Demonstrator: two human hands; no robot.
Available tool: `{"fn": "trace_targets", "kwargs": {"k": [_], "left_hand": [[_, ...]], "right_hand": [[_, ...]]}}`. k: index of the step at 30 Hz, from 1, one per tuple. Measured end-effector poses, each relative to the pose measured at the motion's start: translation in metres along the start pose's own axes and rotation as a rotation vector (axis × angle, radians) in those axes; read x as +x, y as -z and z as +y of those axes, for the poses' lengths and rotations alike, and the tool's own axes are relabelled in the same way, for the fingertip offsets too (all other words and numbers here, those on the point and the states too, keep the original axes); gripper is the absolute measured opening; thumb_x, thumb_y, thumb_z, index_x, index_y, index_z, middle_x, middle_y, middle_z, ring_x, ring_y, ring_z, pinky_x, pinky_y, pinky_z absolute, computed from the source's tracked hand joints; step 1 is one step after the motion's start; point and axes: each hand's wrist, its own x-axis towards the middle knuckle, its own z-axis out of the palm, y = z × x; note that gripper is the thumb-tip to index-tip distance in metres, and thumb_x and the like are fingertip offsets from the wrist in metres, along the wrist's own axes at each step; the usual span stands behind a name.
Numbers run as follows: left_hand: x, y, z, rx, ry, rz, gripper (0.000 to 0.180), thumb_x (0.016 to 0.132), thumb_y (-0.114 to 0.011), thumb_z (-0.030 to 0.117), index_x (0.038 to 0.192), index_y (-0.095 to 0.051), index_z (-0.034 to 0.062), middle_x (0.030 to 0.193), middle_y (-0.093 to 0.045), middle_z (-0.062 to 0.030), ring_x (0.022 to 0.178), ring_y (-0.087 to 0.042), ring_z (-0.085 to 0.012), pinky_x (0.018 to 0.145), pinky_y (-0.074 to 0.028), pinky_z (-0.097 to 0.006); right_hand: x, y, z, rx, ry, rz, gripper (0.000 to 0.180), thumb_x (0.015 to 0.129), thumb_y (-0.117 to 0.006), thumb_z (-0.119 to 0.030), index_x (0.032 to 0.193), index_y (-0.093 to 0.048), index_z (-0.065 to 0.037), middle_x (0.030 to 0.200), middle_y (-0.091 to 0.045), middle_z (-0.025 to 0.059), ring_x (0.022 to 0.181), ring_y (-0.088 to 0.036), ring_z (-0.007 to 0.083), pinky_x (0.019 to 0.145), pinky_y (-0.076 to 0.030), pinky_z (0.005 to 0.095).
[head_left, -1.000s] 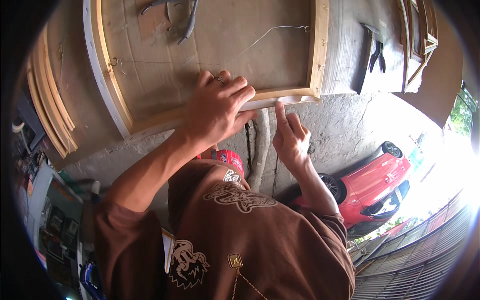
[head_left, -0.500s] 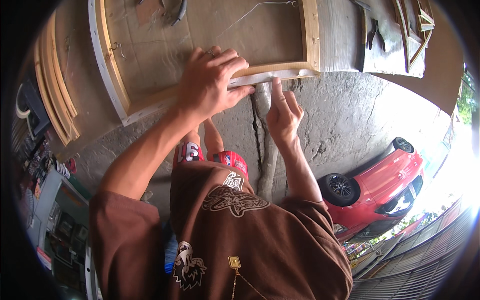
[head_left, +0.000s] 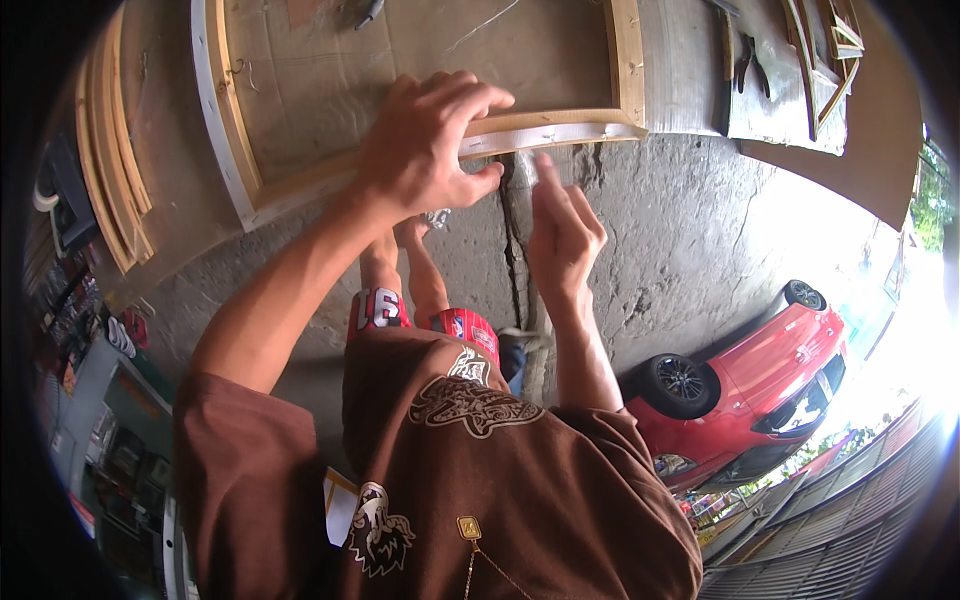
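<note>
A wooden frame (head_left: 629, 70) lies on the plastic-covered work surface (head_left: 680, 85), with white material (head_left: 560, 132) wrapped along its outer side. My left hand (head_left: 415, 150) straddles the near rail, thumb below and fingers above, with a gap between them. Whether its fingers touch the wood I cannot tell. Just below the white edge is my right hand (head_left: 565, 235), its index finger stretched up and the others bent. That fingertip is blurred and appears apart from the rail; nothing shows in this hand. A metal hook (head_left: 238, 72) sits at the frame's left side.
Long wooden strips (head_left: 108, 150) lie at the left. To the right are a hammer (head_left: 727, 60), pliers (head_left: 752, 70) and small wooden frame pieces (head_left: 815, 70). A dark-handled tool (head_left: 370, 14) lies inside the frame. A red car (head_left: 775, 350) stands on the concrete beyond.
My right index finger has come down off the white edge. My left hand's thumb and fingers have spread wider apart. The frame appears slightly higher in view.
</note>
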Motion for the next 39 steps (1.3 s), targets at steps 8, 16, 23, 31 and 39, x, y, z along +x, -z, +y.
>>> {"fn": "trace_targets", "kwargs": {"k": [8,16,23,31,39], "left_hand": [[-0.005,0.004,-0.009,-0.226,-0.019,0.016,0.056,0.062,-0.07,0.001,0.116,-0.055,0.0066,0.085,-0.055,-0.0065,0.08,-0.056,-0.0232,0.072,-0.049,-0.035],[-0.004,0.003,-0.012,-0.21,-0.022,0.014,0.051,0.064,-0.069,0.007,0.113,-0.057,0.0061,0.087,-0.056,-0.0098,0.082,-0.058,-0.0267,0.074,-0.051,-0.039],[-0.002,0.0,-0.005,-0.175,0.052,0.064,0.035,0.068,-0.065,0.014,0.102,-0.056,0.006,0.086,-0.056,-0.0109,0.081,-0.058,-0.0293,0.075,-0.049,-0.041],[-0.002,-0.001,-0.001,-0.24,0.073,0.034,0.021,0.073,-0.062,0.009,0.086,-0.045,0.0053,0.081,-0.051,-0.0118,0.078,-0.054,-0.0319,0.07,-0.046,-0.042],[-0.003,0.002,0.001,-0.214,0.104,0.029,0.032,0.067,-0.065,0.001,0.091,-0.045,0.0075,0.083,-0.052,-0.0089,0.08,-0.055,-0.0293,0.071,-0.047,-0.04]], "right_hand": [[0.038,0.013,-0.017,-0.229,0.2,-0.355,0.041,0.08,-0.064,-0.008,0.119,-0.065,-0.021,0.067,-0.054,0.0036,0.051,-0.06,0.0237,0.046,-0.05,0.0357],[0.066,0.03,-0.029,-0.31,0.295,-0.596,0.043,0.077,-0.06,-0.002,0.119,-0.062,-0.015,0.076,-0.061,0.006,0.056,-0.063,0.0249,0.049,-0.052,0.0362],[0.088,0.033,-0.061,-0.599,0.311,-0.887,0.037,0.082,-0.055,-0.009,0.118,-0.058,-0.003,0.079,-0.063,0.0111,0.059,-0.066,0.027,0.049,-0.053,0.0374],[0.056,0.02,-0.056,-0.527,0.075,-0.813,0.054,0.08,-0.056,-0.012,0.133,-0.047,-0.006,0.08,-0.06,0.0133,0.062,-0.065,0.031,0.052,-0.054,0.0399],[0.004,-0.043,0.015,0.116,0.289,-0.073,0.061,0.068,-0.059,0.011,0.127,-0.058,-0.004,0.066,-0.046,0.0053,0.048,-0.049,0.02,0.043,-0.044,0.0327]]}}
